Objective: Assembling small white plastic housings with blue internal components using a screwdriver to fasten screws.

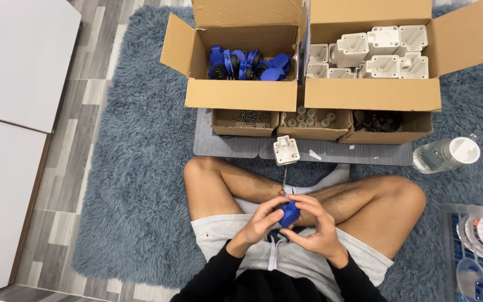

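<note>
Head view: only view, looking down at lap, legs crossed on grey shag rug (pixel 135 184).
Left hand (pixel 261 221): fingers curled onto left side of blue plastic part (pixel 289 214), gripping.
Right hand (pixel 318 223): closed round right side and underside of same part, gripping.
Part location: above lap, pinched between both hands, well short of boxes.
Handling: looks like rigid moulded plastic, light, smooth so a bit slippery; likely not fragile apart from any hinged flap. Best taken by solid body, not by thin edges.
Thin rod (pixel 284 178): just beyond hands, maybe a screwdriver shaft, can't confirm.
White part (pixel 286 150): loose on grey mat (pixel 331 151), in front of boxes.
Left big carton (pixel 236 59): flaps open, pile of blue parts of same kind.
Right big carton (pixel 373 61): flaps open, white moulded housings stacked.
Left small box (pixel 246 121): dark small hardware, probably screws.
Middle small box (pixel 313 123): pale round pieces.
Right small box (pixel 384 126): black bits, type unclear.
Clear bottle (pixel 445 154): on side, right of mat, white cap.
Clear bin (pixel 479 246): far right edge, round white and blue items inside.
</note>
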